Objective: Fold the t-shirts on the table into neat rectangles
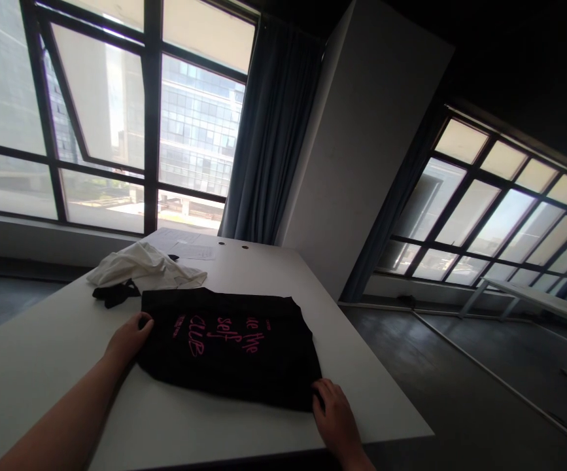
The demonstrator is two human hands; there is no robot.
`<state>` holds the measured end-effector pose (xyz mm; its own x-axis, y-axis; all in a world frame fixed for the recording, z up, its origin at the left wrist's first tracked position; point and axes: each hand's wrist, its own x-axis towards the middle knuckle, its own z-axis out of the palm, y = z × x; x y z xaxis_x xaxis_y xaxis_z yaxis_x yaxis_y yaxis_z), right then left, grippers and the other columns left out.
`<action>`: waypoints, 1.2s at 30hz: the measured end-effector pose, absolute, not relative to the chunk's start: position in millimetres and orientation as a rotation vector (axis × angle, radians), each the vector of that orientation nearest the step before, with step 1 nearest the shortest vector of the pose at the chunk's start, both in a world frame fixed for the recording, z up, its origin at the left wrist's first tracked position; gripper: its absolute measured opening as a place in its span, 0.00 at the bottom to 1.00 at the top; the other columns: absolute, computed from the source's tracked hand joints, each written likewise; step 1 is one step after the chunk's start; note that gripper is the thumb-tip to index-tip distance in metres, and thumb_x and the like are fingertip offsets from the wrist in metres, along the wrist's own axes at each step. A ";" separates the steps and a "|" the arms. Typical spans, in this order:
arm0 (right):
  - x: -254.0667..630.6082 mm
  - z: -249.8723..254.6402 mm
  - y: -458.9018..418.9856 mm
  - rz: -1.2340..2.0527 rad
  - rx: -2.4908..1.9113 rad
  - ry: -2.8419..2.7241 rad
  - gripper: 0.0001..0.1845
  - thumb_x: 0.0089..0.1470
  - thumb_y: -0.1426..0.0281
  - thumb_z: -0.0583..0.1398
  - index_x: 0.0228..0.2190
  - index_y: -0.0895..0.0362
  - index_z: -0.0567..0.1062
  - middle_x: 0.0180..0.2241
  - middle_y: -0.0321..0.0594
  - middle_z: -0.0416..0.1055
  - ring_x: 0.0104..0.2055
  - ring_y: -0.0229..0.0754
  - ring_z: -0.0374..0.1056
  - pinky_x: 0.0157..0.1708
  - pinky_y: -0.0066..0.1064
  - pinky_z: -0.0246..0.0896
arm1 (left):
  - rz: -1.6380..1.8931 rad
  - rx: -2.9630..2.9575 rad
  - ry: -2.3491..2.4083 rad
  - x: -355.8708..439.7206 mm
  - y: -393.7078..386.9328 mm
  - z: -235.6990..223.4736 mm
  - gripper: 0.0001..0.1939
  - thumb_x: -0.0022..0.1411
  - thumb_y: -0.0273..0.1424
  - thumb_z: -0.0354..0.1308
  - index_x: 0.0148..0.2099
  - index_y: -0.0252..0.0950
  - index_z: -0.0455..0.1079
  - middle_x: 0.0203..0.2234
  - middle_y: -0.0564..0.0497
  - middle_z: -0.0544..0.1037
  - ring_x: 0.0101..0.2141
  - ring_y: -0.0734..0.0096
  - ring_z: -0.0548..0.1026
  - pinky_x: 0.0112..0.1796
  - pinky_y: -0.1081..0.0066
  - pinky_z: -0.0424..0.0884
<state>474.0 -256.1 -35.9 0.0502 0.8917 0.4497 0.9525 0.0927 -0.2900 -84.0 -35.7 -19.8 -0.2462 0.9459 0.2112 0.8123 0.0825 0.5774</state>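
A black cloth with pink lettering lies spread almost flat on the white table in front of me; whether it is a shirt or a bag I cannot tell. At its left edge my left hand pinches the fabric between thumb and fingers. My right hand is closed on the near right corner, its fingers curled over the edge. Just beyond the black cloth, a crumpled white cloth rests on the table, with a bunched black piece at its near left side.
Papers lie at the far end of the white table, near two round holes in its top. Behind stand a dark curtain, a wide pillar and windows, one tilted open. Another white table is at the far right.
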 end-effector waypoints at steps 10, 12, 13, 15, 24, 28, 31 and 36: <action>474.1 -35.7 -255.6 -0.141 -1.805 -1.851 0.15 0.61 0.70 0.53 0.43 0.54 0.79 0.47 0.46 0.76 0.50 0.52 0.71 0.52 0.42 0.66 | 1.000 1.774 2.108 -87.2 -34.2 -23.8 0.16 0.63 0.43 0.51 0.44 0.39 0.72 0.42 0.42 0.82 0.44 0.50 0.81 0.45 0.62 0.73; 473.9 -35.2 -255.6 -0.145 -1.805 -1.852 0.15 0.61 0.70 0.53 0.43 0.54 0.79 0.46 0.46 0.76 0.50 0.52 0.71 0.52 0.42 0.66 | 1.044 1.781 2.113 -87.6 -34.5 -22.7 0.17 0.64 0.41 0.50 0.47 0.37 0.72 0.45 0.41 0.81 0.47 0.50 0.79 0.49 0.61 0.72; 473.7 -34.8 -255.6 -0.143 -1.805 -1.852 0.15 0.61 0.70 0.53 0.43 0.54 0.79 0.46 0.46 0.76 0.50 0.52 0.71 0.52 0.42 0.66 | 1.074 1.783 2.123 -87.5 -35.1 -21.6 0.18 0.64 0.40 0.50 0.48 0.36 0.72 0.47 0.39 0.80 0.49 0.49 0.79 0.52 0.60 0.72; 473.3 -33.7 -255.8 -0.133 -1.807 -1.853 0.15 0.61 0.70 0.53 0.43 0.54 0.79 0.46 0.47 0.76 0.50 0.52 0.71 0.52 0.42 0.66 | 1.136 1.770 2.162 -86.3 -37.7 -18.4 0.20 0.65 0.39 0.50 0.52 0.34 0.71 0.51 0.37 0.78 0.53 0.48 0.76 0.54 0.57 0.71; 472.7 -33.0 -256.5 -0.124 -1.800 -1.844 0.15 0.61 0.70 0.53 0.43 0.55 0.79 0.47 0.47 0.76 0.51 0.51 0.71 0.53 0.43 0.66 | 1.281 2.036 2.342 -67.1 -61.0 4.1 0.21 0.67 0.37 0.57 0.59 0.36 0.71 0.63 0.36 0.68 0.61 0.43 0.67 0.60 0.46 0.61; 472.7 -32.1 -256.0 -0.124 -1.781 -1.857 0.15 0.61 0.70 0.53 0.43 0.55 0.78 0.46 0.47 0.76 0.49 0.52 0.71 0.52 0.44 0.66 | 1.301 2.621 1.851 -41.4 -60.5 -3.6 0.15 0.67 0.36 0.56 0.52 0.42 0.77 0.56 0.43 0.77 0.56 0.49 0.73 0.62 0.47 0.58; 473.3 -32.8 -255.8 -0.119 -1.774 -1.856 0.14 0.61 0.70 0.53 0.42 0.55 0.78 0.46 0.47 0.76 0.49 0.52 0.71 0.52 0.45 0.66 | 1.047 2.795 1.495 -16.2 -58.2 -16.1 0.17 0.68 0.40 0.55 0.53 0.44 0.78 0.52 0.45 0.80 0.53 0.54 0.76 0.59 0.54 0.65; 474.3 -35.8 -256.1 -0.107 -1.757 -1.841 0.14 0.62 0.70 0.53 0.43 0.54 0.78 0.47 0.48 0.76 0.50 0.53 0.70 0.52 0.46 0.65 | 0.732 2.714 1.378 0.7 -53.6 -32.4 0.19 0.68 0.45 0.54 0.53 0.45 0.78 0.53 0.46 0.80 0.54 0.54 0.77 0.57 0.56 0.69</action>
<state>474.3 -256.1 -35.8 0.0415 0.8880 0.4579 0.9350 0.1270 -0.3311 0.7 -53.6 -32.4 0.5031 0.7657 0.4007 0.7608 -0.6124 0.2150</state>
